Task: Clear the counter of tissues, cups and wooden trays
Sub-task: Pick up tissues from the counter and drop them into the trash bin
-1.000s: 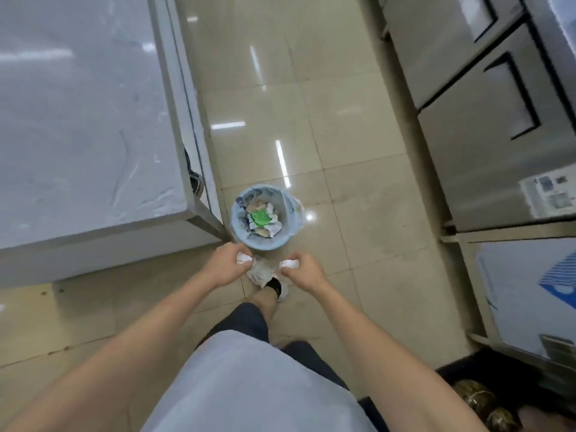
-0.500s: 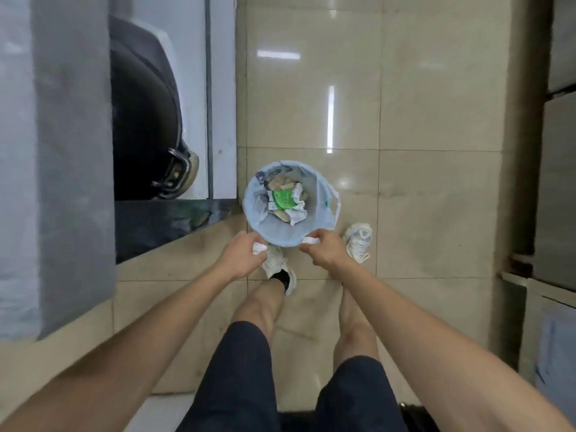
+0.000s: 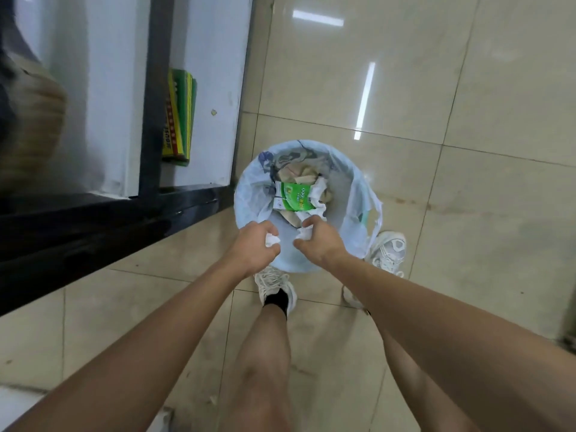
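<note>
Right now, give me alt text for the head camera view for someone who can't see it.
Seen from above, a person's left hand and right hand each clutch a crumpled white tissue over a bag-lined bin on a tiled floor. The bin already holds paper and a green packet.

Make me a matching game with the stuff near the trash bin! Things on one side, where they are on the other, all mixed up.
Things:
1. green packet
2. yellow and green box
3. crumpled tissue
4. white shoe

Places:
A. on the floor, right of the bin
B. clutched in the left hand
C. on top of the rubbish inside the bin
D. standing on the low white shelf beside the bin

Pairs: 1-C, 2-D, 3-B, 4-A
</note>
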